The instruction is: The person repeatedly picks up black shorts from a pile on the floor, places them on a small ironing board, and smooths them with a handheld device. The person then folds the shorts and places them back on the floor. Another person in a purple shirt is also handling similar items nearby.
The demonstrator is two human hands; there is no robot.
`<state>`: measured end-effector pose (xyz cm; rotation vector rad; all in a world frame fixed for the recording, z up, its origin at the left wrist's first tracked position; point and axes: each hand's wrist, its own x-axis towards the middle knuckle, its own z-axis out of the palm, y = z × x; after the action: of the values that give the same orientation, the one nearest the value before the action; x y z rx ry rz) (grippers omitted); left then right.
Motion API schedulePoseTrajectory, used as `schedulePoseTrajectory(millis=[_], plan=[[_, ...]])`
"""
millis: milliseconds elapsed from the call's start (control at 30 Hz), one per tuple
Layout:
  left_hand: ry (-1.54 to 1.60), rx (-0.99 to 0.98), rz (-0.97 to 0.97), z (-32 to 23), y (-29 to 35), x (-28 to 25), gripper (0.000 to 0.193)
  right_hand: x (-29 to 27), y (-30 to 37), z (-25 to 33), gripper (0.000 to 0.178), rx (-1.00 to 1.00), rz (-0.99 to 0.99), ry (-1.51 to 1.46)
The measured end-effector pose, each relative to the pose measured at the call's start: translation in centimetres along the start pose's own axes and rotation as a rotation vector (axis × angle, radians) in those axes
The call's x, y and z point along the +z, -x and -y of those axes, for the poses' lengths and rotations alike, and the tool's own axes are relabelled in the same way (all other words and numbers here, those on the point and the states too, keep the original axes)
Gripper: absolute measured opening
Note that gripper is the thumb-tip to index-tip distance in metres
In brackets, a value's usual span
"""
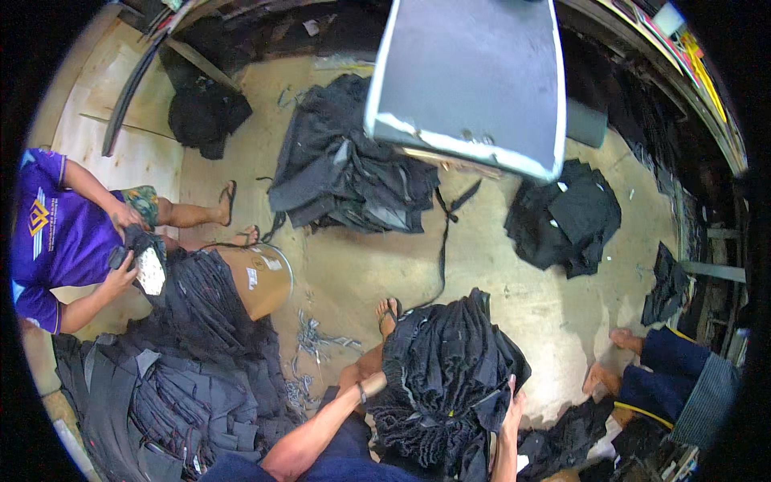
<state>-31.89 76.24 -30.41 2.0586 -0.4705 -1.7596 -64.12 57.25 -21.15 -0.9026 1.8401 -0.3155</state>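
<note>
A thick bundle of black cloth pieces (446, 349) rests over my lap, its layers folded together and frayed strips hanging at the near end. My left hand (374, 386) grips it at its left side, the fingertips hidden in the cloth. On the opposite side my right hand (512, 403) is pressed against the bundle, its fingers partly showing along the edge. A small yellow spot shows among the near folds.
Large black cloth heaps lie beyond (345, 169), far right (566, 217) and left (193, 377). A brown drum (261, 277) stands by a co-worker in a purple shirt (76, 225) handling dark cloth. A grey panel (470, 80) hangs overhead. Another person's legs (658, 373) are at right.
</note>
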Motion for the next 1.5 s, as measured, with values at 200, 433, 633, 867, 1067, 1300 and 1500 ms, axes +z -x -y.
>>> schedulePoseTrajectory(millis=[200,433,633,867,1067,1300,1500], plan=[[0.58,0.083,0.31,-9.1,4.2,-11.0,0.118,3.8,-0.2,1.4,0.056,0.356,0.119,-0.694],[0.61,0.726,0.035,-24.1,-1.8,-32.1,0.122,20.5,9.0,15.2,0.062,0.091,0.241,-0.881],[0.785,0.618,0.124,-36.2,-17.6,-49.4,0.103,36.2,7.6,36.0,0.084,-0.019,-0.184,-0.472],[0.815,0.576,-0.026,-44.0,-14.2,-56.7,0.081,40.4,0.1,46.0,0.06,-0.059,0.044,-0.447],[-0.339,0.925,-0.82,-43.4,-8.5,-49.2,0.066,36.0,1.3,45.9,0.052,-0.024,0.092,-0.445],[-0.307,1.055,-0.454,-39.0,2.4,-45.1,0.032,32.8,3.4,45.8,0.065,0.03,0.198,-0.153],[-0.809,0.858,-0.111,-36.1,3.9,-41.3,0.051,32.1,3.7,43.7,0.055,0.023,0.236,-0.102]])
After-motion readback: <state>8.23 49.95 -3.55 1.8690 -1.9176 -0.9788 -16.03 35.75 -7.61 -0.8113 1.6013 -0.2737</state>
